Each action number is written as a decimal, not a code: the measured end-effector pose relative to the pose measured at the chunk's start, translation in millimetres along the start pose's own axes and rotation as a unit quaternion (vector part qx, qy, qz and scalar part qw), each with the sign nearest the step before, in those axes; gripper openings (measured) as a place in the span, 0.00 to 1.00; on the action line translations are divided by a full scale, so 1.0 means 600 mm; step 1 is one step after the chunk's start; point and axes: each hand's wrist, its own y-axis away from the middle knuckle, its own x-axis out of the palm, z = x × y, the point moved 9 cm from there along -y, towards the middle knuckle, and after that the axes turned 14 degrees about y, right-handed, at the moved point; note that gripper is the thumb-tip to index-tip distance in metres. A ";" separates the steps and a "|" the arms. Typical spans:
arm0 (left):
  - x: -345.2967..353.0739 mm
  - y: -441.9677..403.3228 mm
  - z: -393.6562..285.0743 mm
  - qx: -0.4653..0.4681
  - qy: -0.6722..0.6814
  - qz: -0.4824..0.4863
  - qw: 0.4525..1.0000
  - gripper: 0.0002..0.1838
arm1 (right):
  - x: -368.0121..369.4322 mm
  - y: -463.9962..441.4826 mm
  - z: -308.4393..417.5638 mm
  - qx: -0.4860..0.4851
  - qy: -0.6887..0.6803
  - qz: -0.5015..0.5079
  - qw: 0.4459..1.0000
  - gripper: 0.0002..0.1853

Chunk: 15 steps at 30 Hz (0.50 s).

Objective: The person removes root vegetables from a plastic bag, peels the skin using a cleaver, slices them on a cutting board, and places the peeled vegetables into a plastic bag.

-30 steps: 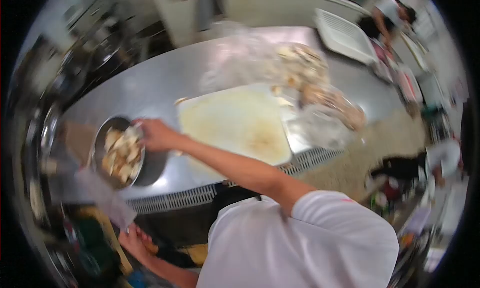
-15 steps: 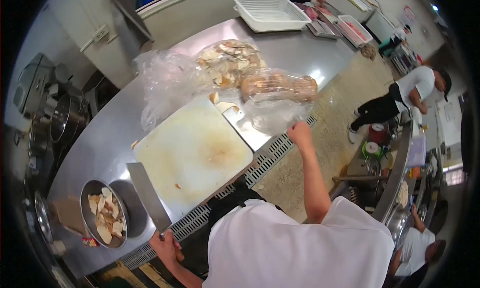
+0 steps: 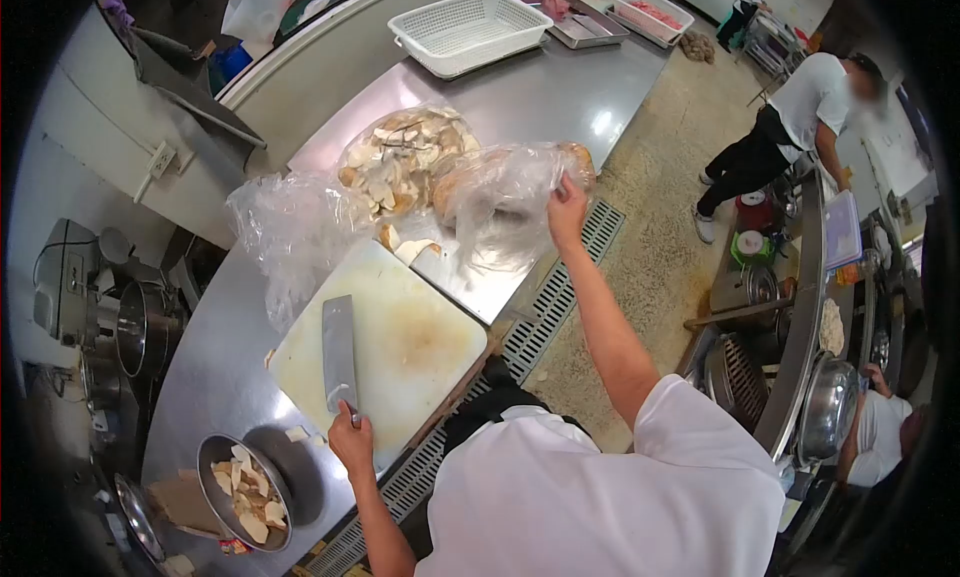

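Observation:
My left hand (image 3: 351, 437) is closed round the handle of a cleaver, whose wide blade (image 3: 340, 347) lies over the white cutting board (image 3: 430, 327). My right hand (image 3: 567, 209) pinches the edge of a clear plastic bag (image 3: 505, 217) with brown food in its far part. Beside that bag sits another clear bag full of pale and brown slices (image 3: 400, 162). A few loose pieces (image 3: 405, 247) rest at the board's far corner. At the lower left stands a metal bowl (image 3: 283, 482) with cut pieces (image 3: 250, 492) inside.
An empty plastic bag (image 3: 300, 232) lies left of the filled ones. White baskets (image 3: 470, 32) and metal trays (image 3: 590, 27) stand at the table's far end. One person (image 3: 810, 107) stands across the aisle; another (image 3: 885, 427) is at the lower right.
The cleaver has moved from the board's left edge onto the board with my left hand. My right hand has gone from near the bag's corner to its edge, lifting the plastic.

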 end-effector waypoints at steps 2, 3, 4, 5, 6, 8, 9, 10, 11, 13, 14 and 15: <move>-0.004 -0.022 -0.029 -0.006 -0.010 0.012 1.000 0.28 | 0.001 0.024 -0.069 0.096 0.164 0.092 0.978 0.14; -0.004 -0.031 -0.037 -0.016 -0.020 0.023 0.999 0.28 | 0.001 0.027 -0.058 0.096 0.162 0.091 0.978 0.14; -0.004 -0.038 -0.032 -0.017 -0.023 0.021 0.999 0.28 | 0.012 0.049 -0.079 0.246 0.084 0.138 0.956 0.15; 0.005 -0.048 -0.022 -0.030 -0.032 0.057 0.997 0.25 | 0.029 0.087 -0.090 0.389 0.002 0.180 0.903 0.16; 0.014 -0.060 -0.017 -0.041 -0.040 0.093 0.994 0.23 | 0.046 0.098 -0.080 0.386 0.013 0.242 0.890 0.17; 0.020 -0.091 -0.106 0.041 0.006 0.084 0.996 0.21 | 0.049 0.056 -0.116 0.195 0.152 0.250 0.936 0.18; 0.019 -0.104 -0.196 0.116 0.057 0.073 0.989 0.18 | 0.063 0.035 -0.080 -0.008 0.288 0.248 0.925 0.19; 0.046 -0.112 -0.258 0.063 0.170 0.142 0.973 0.17 | 0.065 0.023 -0.091 -0.005 0.287 0.246 0.926 0.19; 0.074 -0.118 -0.341 0.009 0.280 0.208 0.937 0.15 | 0.083 0.015 -0.063 -0.086 0.389 0.264 0.878 0.20; 0.106 -0.114 -0.525 0.231 0.279 0.291 0.885 0.16 | 0.110 0.009 -0.028 -0.161 0.485 0.272 0.815 0.21; 0.136 -0.118 -0.578 0.241 0.289 0.321 0.869 0.16 | 0.128 0.015 -0.010 -0.201 0.493 0.270 0.802 0.21; 0.164 -0.126 -0.624 0.251 0.299 0.351 0.851 0.16 | 0.144 0.019 0.006 -0.241 0.502 0.267 0.786 0.21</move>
